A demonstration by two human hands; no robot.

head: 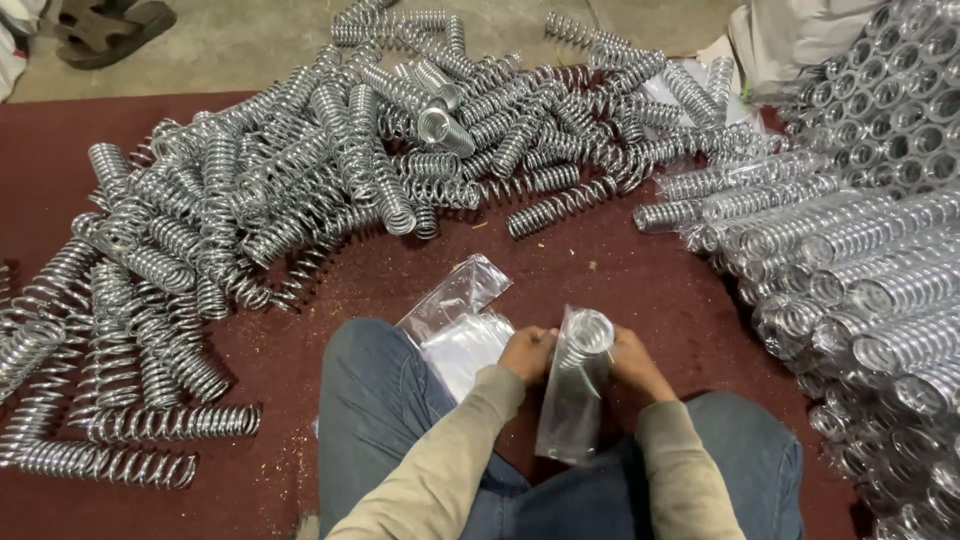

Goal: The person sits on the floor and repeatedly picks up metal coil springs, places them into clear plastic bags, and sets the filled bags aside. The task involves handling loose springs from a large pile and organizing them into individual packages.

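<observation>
Chrome coil springs, loose [190, 250], heaped along the maroon mat's [600, 270] left and far edges; spare clear bags [455, 320] near its front edge by the knee; left hand [527, 352] and right hand [632, 362] both closed on a bagged spring [578, 385] at front centre; sleeved springs [860, 270] stacked at right. Spring judged stiff, weighty; film slippery, so grip around the coil body

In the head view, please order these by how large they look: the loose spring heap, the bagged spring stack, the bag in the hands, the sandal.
1. Loose spring heap, widest.
2. Bagged spring stack; cut by the frame edge, so this rank is unsure.
3. Bag, nearest the camera.
4. Sandal, farthest.
</observation>
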